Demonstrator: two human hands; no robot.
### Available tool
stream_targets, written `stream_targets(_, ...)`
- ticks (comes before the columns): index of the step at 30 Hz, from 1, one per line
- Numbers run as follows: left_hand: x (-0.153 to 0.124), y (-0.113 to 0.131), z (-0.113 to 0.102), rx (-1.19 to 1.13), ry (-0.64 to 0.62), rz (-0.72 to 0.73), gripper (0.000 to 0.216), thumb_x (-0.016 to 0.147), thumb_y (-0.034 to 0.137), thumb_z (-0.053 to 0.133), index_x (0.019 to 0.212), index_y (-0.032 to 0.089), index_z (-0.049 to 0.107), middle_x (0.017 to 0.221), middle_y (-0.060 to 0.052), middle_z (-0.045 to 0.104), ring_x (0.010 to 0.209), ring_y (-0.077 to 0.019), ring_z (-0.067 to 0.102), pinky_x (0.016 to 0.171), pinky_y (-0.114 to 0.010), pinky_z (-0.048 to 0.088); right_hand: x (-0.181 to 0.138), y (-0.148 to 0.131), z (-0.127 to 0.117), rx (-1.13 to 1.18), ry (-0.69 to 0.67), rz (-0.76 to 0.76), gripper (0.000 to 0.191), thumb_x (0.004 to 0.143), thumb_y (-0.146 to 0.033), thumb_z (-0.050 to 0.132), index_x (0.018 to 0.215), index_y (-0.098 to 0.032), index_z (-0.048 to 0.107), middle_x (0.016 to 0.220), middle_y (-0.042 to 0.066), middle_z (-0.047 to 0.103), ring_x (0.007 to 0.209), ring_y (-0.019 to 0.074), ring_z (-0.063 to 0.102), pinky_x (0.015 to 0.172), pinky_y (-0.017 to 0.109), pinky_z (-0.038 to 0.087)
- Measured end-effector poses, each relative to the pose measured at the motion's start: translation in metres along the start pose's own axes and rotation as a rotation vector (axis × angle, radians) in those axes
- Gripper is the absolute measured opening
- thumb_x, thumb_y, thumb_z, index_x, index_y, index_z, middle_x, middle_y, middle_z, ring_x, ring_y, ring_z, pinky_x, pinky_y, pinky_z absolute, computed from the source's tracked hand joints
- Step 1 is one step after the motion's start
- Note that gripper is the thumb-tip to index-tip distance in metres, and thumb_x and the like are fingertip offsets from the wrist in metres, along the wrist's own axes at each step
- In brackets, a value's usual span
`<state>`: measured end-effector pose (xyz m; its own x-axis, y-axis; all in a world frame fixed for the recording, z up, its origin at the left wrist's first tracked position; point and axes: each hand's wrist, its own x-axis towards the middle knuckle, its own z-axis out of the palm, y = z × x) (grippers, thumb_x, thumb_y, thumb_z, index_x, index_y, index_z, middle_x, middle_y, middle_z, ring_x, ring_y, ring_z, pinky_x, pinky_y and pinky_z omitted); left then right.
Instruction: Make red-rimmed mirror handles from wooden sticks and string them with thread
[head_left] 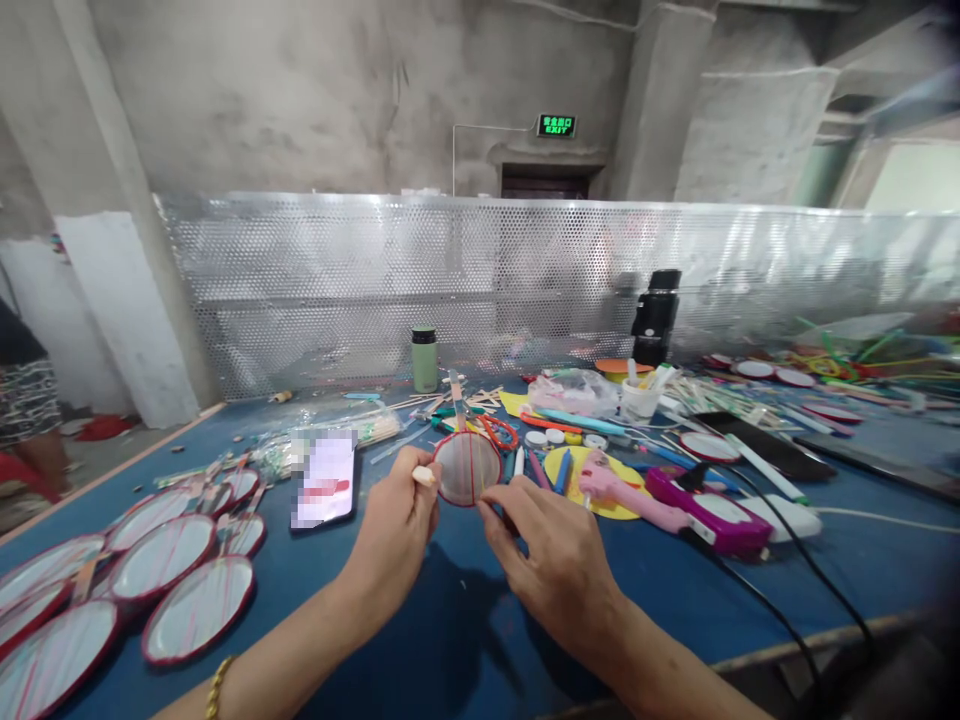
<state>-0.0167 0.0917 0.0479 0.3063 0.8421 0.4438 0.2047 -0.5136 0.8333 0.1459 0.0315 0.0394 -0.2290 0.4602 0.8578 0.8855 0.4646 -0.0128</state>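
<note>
Between my hands, over the blue table, is a small round paddle fan [459, 475] with a translucent face, a red rim and a flat wooden stick handle pointing away from me. A red line runs down across its face. My left hand [397, 530] grips it at the left rim; a short pale piece, either held or wrapped on a finger, shows there. With thumb and forefinger together, my right hand [551, 540] touches the lower right rim. Whether something thin sits in that pinch, I cannot tell.
Several red-rimmed round fans [161, 555] lie at the left, near a phone [326, 480]. On the right are a pink glue gun [626, 492], a purple device [709, 510] and black cables [750, 585]. A green bottle [424, 360] and a black flask [657, 318] stand behind.
</note>
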Motion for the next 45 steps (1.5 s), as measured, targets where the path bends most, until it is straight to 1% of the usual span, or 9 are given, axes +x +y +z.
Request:
stream_targets(8, -0.005, 0.005, 0.003, 0.023, 0.003, -0.003, 0.031, 0.097, 0.049, 0.035, 0.088, 0.022, 0.046, 0.049, 0.010, 0.041, 0.044, -0.0109, 0.036, 0.043, -0.022, 0.027, 0.001, -0.004, 0.000, -0.148, 0.043, -0.067, 0.013, 0.094, -0.018, 0.053, 0.086, -0.018, 0.062, 0.067, 0.001, 0.060, 0.059, 0.0165, 0.053, 0.059, 0.030, 0.033)
stream_targets(17, -0.006, 0.010, 0.005, 0.033, 0.022, -0.006, 0.031, 0.096, 0.050, 0.034, 0.086, 0.023, 0.045, 0.048, 0.010, 0.041, 0.043, -0.0107, 0.036, 0.044, -0.021, 0.027, 0.001, -0.008, 0.001, -0.227, 0.069, -0.079, 0.008, 0.093, -0.020, 0.055, 0.092, -0.015, 0.062, 0.072, 0.004, 0.065, 0.064, 0.0190, 0.059, 0.059, 0.032, 0.034)
stream_targets(21, -0.007, 0.006, 0.006, 0.036, 0.019, 0.001, 0.030, 0.097, 0.048, 0.033, 0.085, 0.023, 0.043, 0.049, 0.010, 0.041, 0.044, -0.0108, 0.037, 0.044, -0.021, 0.027, 0.000, -0.007, 0.003, -0.141, 0.043, -0.011, 0.008, 0.093, -0.020, 0.054, 0.093, -0.017, 0.062, 0.071, 0.001, 0.064, 0.061, 0.0164, 0.058, 0.059, 0.030, 0.035)
stream_targets(25, -0.008, 0.005, 0.006, 0.036, 0.007, -0.001, 0.030, 0.096, 0.049, 0.033, 0.084, 0.024, 0.043, 0.049, 0.010, 0.042, 0.044, -0.0114, 0.038, 0.044, -0.022, 0.028, 0.000, -0.005, 0.004, 0.018, 0.007, 0.112, 0.011, 0.093, -0.021, 0.054, 0.086, -0.019, 0.061, 0.067, -0.002, 0.061, 0.055, 0.0126, 0.055, 0.057, 0.028, 0.036)
stream_targets(28, -0.007, 0.006, 0.006, 0.045, 0.020, -0.013, 0.029, 0.096, 0.047, 0.033, 0.083, 0.024, 0.043, 0.047, 0.010, 0.042, 0.042, -0.0118, 0.038, 0.043, -0.022, 0.027, -0.001, -0.004, 0.005, 0.076, -0.014, 0.128, 0.013, 0.093, -0.020, 0.053, 0.083, -0.019, 0.060, 0.065, -0.003, 0.059, 0.055, 0.0114, 0.055, 0.057, 0.026, 0.036)
stream_targets(32, -0.006, 0.007, 0.006, 0.053, 0.033, -0.031, 0.029, 0.096, 0.047, 0.033, 0.084, 0.023, 0.044, 0.047, 0.009, 0.043, 0.042, -0.0125, 0.039, 0.043, -0.023, 0.028, -0.002, -0.005, 0.004, 0.101, -0.010, 0.098, 0.008, 0.091, -0.019, 0.055, 0.085, -0.019, 0.060, 0.066, -0.003, 0.059, 0.056, 0.0105, 0.055, 0.057, 0.025, 0.037)
stream_targets(36, -0.004, 0.007, 0.007, 0.062, 0.036, -0.046, 0.032, 0.097, 0.049, 0.031, 0.082, 0.024, 0.043, 0.047, 0.009, 0.043, 0.042, -0.0130, 0.040, 0.043, -0.023, 0.029, -0.002, -0.008, 0.003, 0.068, 0.000, 0.049, 0.012, 0.090, -0.014, 0.054, 0.081, -0.019, 0.058, 0.066, -0.003, 0.058, 0.056, 0.0107, 0.055, 0.057, 0.025, 0.037)
stream_targets(41, -0.002, 0.007, 0.006, 0.110, 0.055, -0.043, 0.034, 0.098, 0.049, 0.029, 0.078, 0.024, 0.042, 0.048, 0.008, 0.044, 0.043, -0.0137, 0.041, 0.046, -0.025, 0.029, -0.003, -0.010, 0.003, -0.079, 0.035, -0.102, 0.013, 0.093, -0.013, 0.052, 0.082, -0.018, 0.057, 0.067, -0.001, 0.059, 0.061, 0.0138, 0.056, 0.063, 0.029, 0.037)
stream_targets(45, -0.002, 0.007, 0.005, 0.155, 0.065, -0.041, 0.035, 0.097, 0.050, 0.029, 0.078, 0.024, 0.043, 0.049, 0.008, 0.045, 0.043, -0.0138, 0.041, 0.047, -0.025, 0.028, -0.005, -0.009, 0.004, -0.175, 0.001, -0.199, 0.007, 0.092, -0.012, 0.054, 0.089, -0.018, 0.056, 0.072, 0.000, 0.061, 0.065, 0.0152, 0.055, 0.068, 0.032, 0.036)
